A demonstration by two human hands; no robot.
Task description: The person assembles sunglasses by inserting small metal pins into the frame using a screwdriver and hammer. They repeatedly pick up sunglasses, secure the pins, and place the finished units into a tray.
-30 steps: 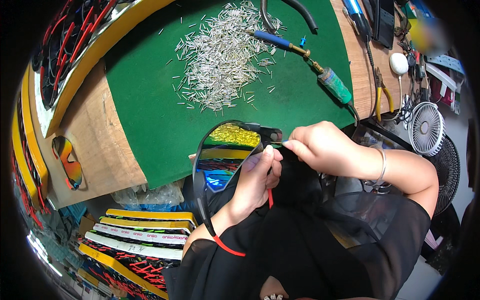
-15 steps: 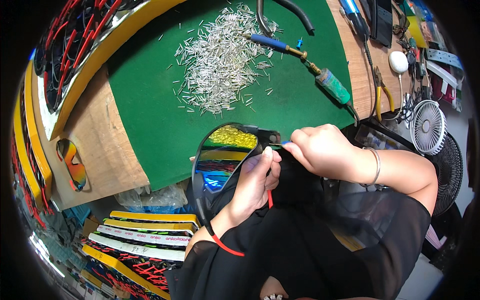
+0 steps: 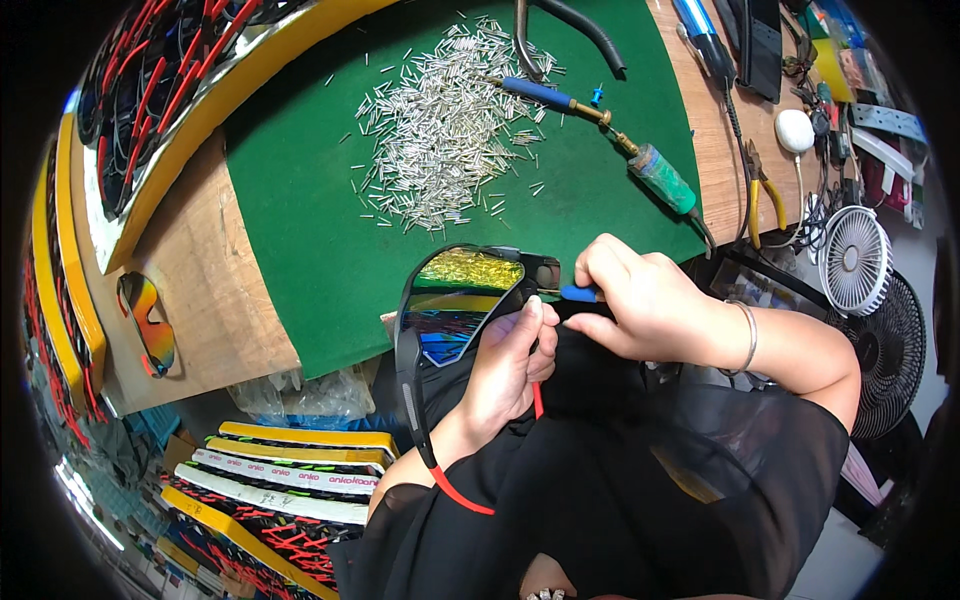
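My left hand (image 3: 518, 350) is closed round sport sunglasses at the hinge side. Their mirrored lens (image 3: 448, 335) stands tilted in a black frame, with red tips on the temples. My right hand (image 3: 650, 305) is just right of the hinge (image 3: 541, 272), its fingers curled at a small blue-handled tool (image 3: 580, 293). The thumb lies lower, apart from the blue handle. The tool's tip points toward the hinge, but its exact kind and contact there are hard to make out. A black top lies behind both hands.
Many small metal pins (image 3: 440, 140) lie heaped on the green mat (image 3: 300, 260). Beside them are a blue-and-green handled tool with a cable (image 3: 660, 178) and a blue pushpin (image 3: 597, 94). Yellow-handled pliers (image 3: 765, 195), a white fan (image 3: 856, 252), orange-lensed glasses (image 3: 150, 325) and filled trays (image 3: 200, 110) surround it.
My right thumb has swung down and away from the blue handle, leaving more of it in sight. My left hand keeps its hold on the sunglasses; the whole view has shifted slightly.
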